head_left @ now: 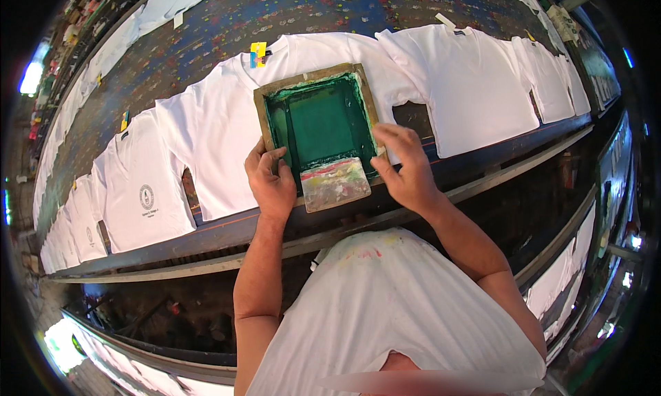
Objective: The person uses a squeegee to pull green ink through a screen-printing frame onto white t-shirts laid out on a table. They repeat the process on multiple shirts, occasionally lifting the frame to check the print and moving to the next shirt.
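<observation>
Nearest, a stained shirt (406,300) is worn by the person. Beyond, a long, speckled table (241,16) is lined with white tees (475,86). On the middle tee (213,138) a wooden frame (368,103) is laid, by which part of the cloth is hidden. Its lower rim is crossed by a smeared scraper (337,188). Its left rim is clasped by the curled left hand (272,183). Its right rim is touched by the right hand (407,165), thumb and fingers held partly apart; whether wood is gripped there cannot be told.
</observation>
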A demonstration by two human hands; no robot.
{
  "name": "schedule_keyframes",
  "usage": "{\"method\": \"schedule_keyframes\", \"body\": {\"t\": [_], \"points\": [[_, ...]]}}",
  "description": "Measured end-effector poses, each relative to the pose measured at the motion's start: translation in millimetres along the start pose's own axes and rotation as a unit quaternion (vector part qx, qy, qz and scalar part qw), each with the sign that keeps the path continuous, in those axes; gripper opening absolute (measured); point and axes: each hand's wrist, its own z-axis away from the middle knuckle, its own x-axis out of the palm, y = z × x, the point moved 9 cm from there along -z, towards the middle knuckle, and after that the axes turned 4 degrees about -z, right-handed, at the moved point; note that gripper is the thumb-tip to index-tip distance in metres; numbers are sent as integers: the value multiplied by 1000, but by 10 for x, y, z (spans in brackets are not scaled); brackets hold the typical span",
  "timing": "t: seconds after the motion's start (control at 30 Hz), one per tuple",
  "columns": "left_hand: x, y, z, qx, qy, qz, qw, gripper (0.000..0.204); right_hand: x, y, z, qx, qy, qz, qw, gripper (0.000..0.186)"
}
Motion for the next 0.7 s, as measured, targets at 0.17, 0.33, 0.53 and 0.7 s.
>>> {"method": "schedule_keyframes", "body": {"t": [0.17, 0.33, 0.53, 0.7], "points": [[-163, 254, 167, 90, 67, 16, 994, 42, 23, 721, 160, 186, 50, -184, 964, 57], [-276, 425, 258, 130, 100, 30, 986, 43, 237, 932, 266, 276, -44, -351, 894, 57], [-151, 633, 297, 40, 91, 103, 990, 28, -86, 933, 262, 240, -46, -379, 893, 61], [499, 1299, 399, 7, 93, 208, 974, 21, -914, 1356, 443, 206, 54, -454, 866, 62]]}}
